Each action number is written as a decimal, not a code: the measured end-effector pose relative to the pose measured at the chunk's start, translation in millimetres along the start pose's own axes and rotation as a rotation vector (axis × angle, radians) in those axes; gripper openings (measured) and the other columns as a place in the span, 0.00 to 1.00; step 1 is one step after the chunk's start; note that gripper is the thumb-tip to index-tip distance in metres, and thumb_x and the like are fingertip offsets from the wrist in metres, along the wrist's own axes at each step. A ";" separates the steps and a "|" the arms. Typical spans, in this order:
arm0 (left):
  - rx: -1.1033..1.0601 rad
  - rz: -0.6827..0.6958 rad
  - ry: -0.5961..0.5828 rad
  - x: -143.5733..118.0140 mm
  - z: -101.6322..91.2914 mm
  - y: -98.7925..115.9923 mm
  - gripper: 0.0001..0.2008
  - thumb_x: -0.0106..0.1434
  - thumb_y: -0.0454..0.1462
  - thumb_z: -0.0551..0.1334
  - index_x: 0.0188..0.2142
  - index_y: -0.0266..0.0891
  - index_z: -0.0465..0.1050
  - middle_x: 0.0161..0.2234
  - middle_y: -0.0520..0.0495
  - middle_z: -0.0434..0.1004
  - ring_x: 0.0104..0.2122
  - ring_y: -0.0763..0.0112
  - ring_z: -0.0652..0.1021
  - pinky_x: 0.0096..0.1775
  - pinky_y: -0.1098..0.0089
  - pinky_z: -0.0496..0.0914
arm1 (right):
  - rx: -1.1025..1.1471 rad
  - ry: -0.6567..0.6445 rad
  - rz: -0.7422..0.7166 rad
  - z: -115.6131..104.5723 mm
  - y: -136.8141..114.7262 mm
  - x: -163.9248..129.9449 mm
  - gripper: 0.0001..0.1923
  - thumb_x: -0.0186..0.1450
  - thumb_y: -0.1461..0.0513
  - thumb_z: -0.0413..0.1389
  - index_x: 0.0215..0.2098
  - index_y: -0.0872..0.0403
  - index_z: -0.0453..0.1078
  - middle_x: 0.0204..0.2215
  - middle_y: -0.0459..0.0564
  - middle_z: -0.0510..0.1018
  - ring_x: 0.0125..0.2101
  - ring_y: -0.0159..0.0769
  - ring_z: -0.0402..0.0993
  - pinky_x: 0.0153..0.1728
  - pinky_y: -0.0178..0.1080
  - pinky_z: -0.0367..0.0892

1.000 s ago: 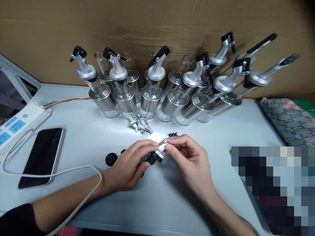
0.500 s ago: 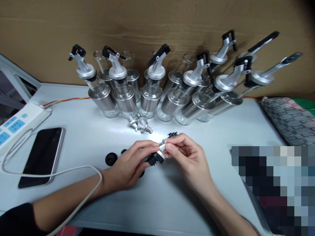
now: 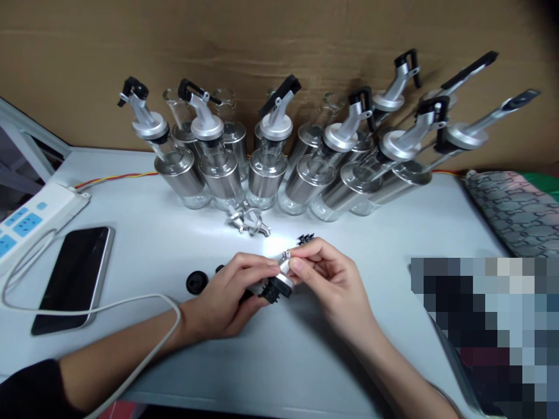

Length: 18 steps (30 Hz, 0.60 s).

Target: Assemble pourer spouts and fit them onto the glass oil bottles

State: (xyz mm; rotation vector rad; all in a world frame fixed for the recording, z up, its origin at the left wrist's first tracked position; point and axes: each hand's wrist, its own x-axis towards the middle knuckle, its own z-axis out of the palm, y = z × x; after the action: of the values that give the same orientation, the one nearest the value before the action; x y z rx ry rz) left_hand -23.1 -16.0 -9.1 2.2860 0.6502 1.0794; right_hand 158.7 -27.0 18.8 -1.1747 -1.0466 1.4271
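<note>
Over the table (image 3: 131,233), near its front edge, both hands grip one pourer (image 3: 279,278): left hand (image 3: 227,297) fingers clamp its black stopper, right hand (image 3: 332,279) fingers pinch the silver cap, best pressed squarely together without tilting.

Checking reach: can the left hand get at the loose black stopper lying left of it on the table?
Probably yes. The black stopper lies on bare table just beside the left hand, nothing between, but that hand is gripping the pourer.
</note>
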 end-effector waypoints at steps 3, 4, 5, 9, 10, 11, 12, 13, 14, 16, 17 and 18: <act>-0.038 0.006 0.004 2.3 -1.8 -2.2 0.20 0.68 0.42 0.51 0.57 0.36 0.57 0.43 0.40 0.68 0.43 0.66 0.72 0.43 0.69 0.72 | 0.042 -0.042 0.023 2.1 -0.7 -1.9 0.10 0.58 0.56 0.62 0.28 0.53 0.70 0.20 0.43 0.76 0.21 0.28 0.74 0.24 0.31 0.74; -0.044 0.007 -0.003 2.9 -1.7 -3.2 0.21 0.68 0.44 0.50 0.57 0.36 0.57 0.43 0.40 0.69 0.42 0.66 0.72 0.42 0.68 0.72 | 0.050 -0.047 0.018 2.4 -1.2 -2.3 0.10 0.58 0.56 0.62 0.28 0.53 0.70 0.21 0.43 0.77 0.22 0.28 0.75 0.25 0.31 0.74; -0.045 0.012 -0.012 3.2 -1.3 -4.2 0.22 0.68 0.45 0.50 0.57 0.36 0.57 0.42 0.40 0.70 0.41 0.65 0.73 0.41 0.67 0.72 | 0.051 -0.046 0.010 2.4 -1.6 -2.6 0.10 0.58 0.56 0.62 0.28 0.53 0.70 0.21 0.44 0.77 0.23 0.29 0.75 0.25 0.32 0.74; -0.011 0.034 -0.045 1.9 1.5 -7.4 0.22 0.68 0.44 0.49 0.58 0.38 0.55 0.42 0.41 0.72 0.40 0.65 0.74 0.40 0.65 0.71 | 0.036 -0.025 -0.013 1.7 -2.2 -2.2 0.09 0.57 0.57 0.63 0.28 0.52 0.70 0.24 0.44 0.77 0.24 0.29 0.75 0.27 0.33 0.74; -0.005 0.038 -0.046 1.2 2.1 -7.8 0.22 0.68 0.44 0.48 0.59 0.38 0.55 0.43 0.40 0.72 0.40 0.65 0.74 0.40 0.65 0.71 | 0.036 -0.029 -0.010 1.7 -2.0 -2.0 0.08 0.58 0.57 0.63 0.28 0.52 0.70 0.23 0.44 0.77 0.24 0.29 0.75 0.28 0.33 0.74; -0.002 0.042 -0.049 0.5 2.5 -8.1 0.22 0.68 0.44 0.48 0.59 0.38 0.54 0.43 0.40 0.72 0.40 0.64 0.74 0.40 0.65 0.71 | 0.037 -0.035 -0.006 1.9 -1.8 -1.8 0.08 0.58 0.57 0.62 0.29 0.52 0.70 0.23 0.43 0.77 0.24 0.28 0.74 0.28 0.33 0.74; 0.000 0.045 -0.052 0.0 2.7 -8.3 0.23 0.68 0.44 0.48 0.59 0.38 0.54 0.43 0.40 0.72 0.40 0.64 0.74 0.40 0.65 0.71 | 0.036 -0.041 -0.002 2.3 -1.5 -1.8 0.08 0.58 0.57 0.62 0.29 0.52 0.70 0.23 0.43 0.76 0.24 0.28 0.74 0.28 0.33 0.74; -0.002 0.047 -0.055 -0.3 2.7 -8.4 0.23 0.69 0.44 0.48 0.60 0.38 0.53 0.43 0.40 0.72 0.40 0.65 0.74 0.39 0.65 0.71 | 0.032 -0.047 0.004 2.7 -1.2 -1.9 0.08 0.58 0.57 0.62 0.29 0.52 0.70 0.22 0.43 0.76 0.24 0.29 0.74 0.28 0.33 0.74; -0.006 0.048 -0.057 -0.4 2.6 -8.4 0.23 0.69 0.44 0.47 0.60 0.38 0.53 0.43 0.40 0.72 0.40 0.65 0.74 0.39 0.66 0.71 | 0.024 -0.050 0.008 3.2 -0.8 -2.0 0.09 0.59 0.56 0.61 0.29 0.52 0.69 0.22 0.43 0.76 0.24 0.29 0.74 0.27 0.34 0.73; -0.019 0.047 -0.055 0.0 2.2 -8.2 0.22 0.69 0.44 0.47 0.59 0.38 0.53 0.43 0.41 0.72 0.39 0.65 0.74 0.38 0.66 0.71 | 0.006 -0.054 0.010 3.9 0.5 -2.5 0.09 0.59 0.56 0.61 0.29 0.52 0.69 0.23 0.44 0.76 0.24 0.30 0.74 0.27 0.34 0.73; -0.025 0.043 -0.054 0.3 2.0 -8.0 0.22 0.69 0.45 0.47 0.59 0.38 0.54 0.42 0.41 0.72 0.38 0.66 0.74 0.38 0.66 0.71 | -0.008 -0.055 0.003 4.1 1.5 -2.8 0.08 0.60 0.57 0.60 0.30 0.52 0.69 0.23 0.44 0.75 0.24 0.30 0.73 0.27 0.34 0.72; -0.031 0.037 -0.055 0.6 1.8 -7.6 0.22 0.69 0.45 0.47 0.59 0.38 0.54 0.42 0.41 0.72 0.38 0.66 0.74 0.37 0.67 0.71 | -0.027 -0.051 -0.013 4.0 2.7 -3.0 0.07 0.60 0.58 0.59 0.30 0.52 0.69 0.24 0.44 0.75 0.25 0.29 0.73 0.28 0.34 0.72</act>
State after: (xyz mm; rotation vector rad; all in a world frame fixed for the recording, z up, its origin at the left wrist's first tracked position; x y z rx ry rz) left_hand -22.8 -10.4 -14.6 2.3013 0.5680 1.0325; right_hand 154.4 -30.5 17.3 -1.1536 -1.1103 1.4434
